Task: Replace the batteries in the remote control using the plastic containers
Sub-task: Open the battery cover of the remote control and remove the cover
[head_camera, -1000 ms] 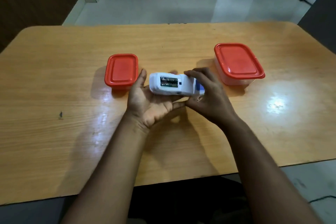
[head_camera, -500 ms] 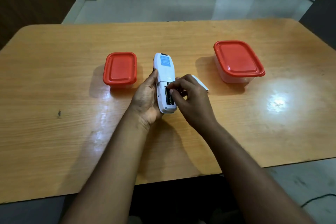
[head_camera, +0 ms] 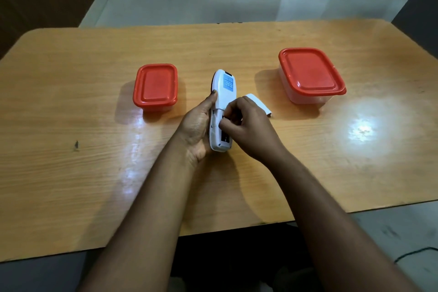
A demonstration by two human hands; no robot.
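Observation:
A white remote control (head_camera: 224, 92) lies face down along my view, its blue label on top and its battery bay uncovered at the near end. My left hand (head_camera: 198, 125) grips it from the left side. My right hand (head_camera: 246, 125) has its fingertips pinched in the battery bay, on a battery that is mostly hidden. The white battery cover (head_camera: 259, 104) lies on the table just right of the remote. A small container with a red lid (head_camera: 155, 86) stands to the left, a larger one (head_camera: 310, 76) to the right, both closed.
The wooden table (head_camera: 71, 125) carries a small dark mark at the left and a bright light glare at the right. Its near edge runs just below my forearms. Tiled floor and chair legs lie beyond the far edge.
The remote turned from lying crosswise to pointing away from me. My right hand let go of its end, the cover now lies on the table, and the fingers moved into the battery bay.

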